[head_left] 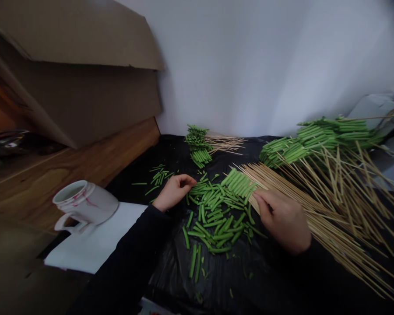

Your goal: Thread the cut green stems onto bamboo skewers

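Cut green bean pieces (216, 223) lie in a loose heap on a black plastic sheet (177, 253). My right hand (284, 218) is closed in a pinch at the right end of a skewer of green beans (238, 183), whose pieces sit side by side in a row; the stick itself is mostly hidden. At the heap's left edge, my left hand (175, 190) has thumb and forefinger pressed together. Whatever is between those fingertips is too small to make out. Bare bamboo skewers (302, 201) lie in a thick bundle beside and beyond my right hand.
Filled bean skewers (328, 135) are piled at the back right, and a smaller stack (198, 144) lies by the wall. Left are a white mug (98, 203) on white paper (72, 251) and a large cardboard box (95, 92). Several bean pieces (159, 177) lie apart.
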A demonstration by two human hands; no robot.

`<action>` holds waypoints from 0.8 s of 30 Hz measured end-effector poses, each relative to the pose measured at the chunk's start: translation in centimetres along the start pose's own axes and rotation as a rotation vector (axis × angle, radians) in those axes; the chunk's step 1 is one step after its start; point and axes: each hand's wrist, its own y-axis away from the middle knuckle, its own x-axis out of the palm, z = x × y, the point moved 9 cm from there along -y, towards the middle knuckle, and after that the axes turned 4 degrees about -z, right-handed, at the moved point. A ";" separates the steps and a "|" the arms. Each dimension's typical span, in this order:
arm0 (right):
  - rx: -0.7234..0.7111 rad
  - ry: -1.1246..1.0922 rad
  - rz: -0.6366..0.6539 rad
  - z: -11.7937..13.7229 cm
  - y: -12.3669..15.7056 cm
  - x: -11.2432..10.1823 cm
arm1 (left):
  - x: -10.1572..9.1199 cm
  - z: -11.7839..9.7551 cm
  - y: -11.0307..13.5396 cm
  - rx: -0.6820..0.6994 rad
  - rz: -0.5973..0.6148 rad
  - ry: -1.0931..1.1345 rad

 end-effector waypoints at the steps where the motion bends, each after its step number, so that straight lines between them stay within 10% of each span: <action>1: -0.001 0.004 0.001 0.1 0.0 0.0 | 0.3 0.0 0.0 0.008 0.028 -0.020; 13: 0.025 0.003 0.029 0.0 0.0 0.2 | -1.5 0.6 -0.2 0.003 -0.100 -0.360; 24: 0.033 -0.019 0.049 0.1 0.0 0.4 | 0.2 2.2 0.4 -0.047 0.143 -0.496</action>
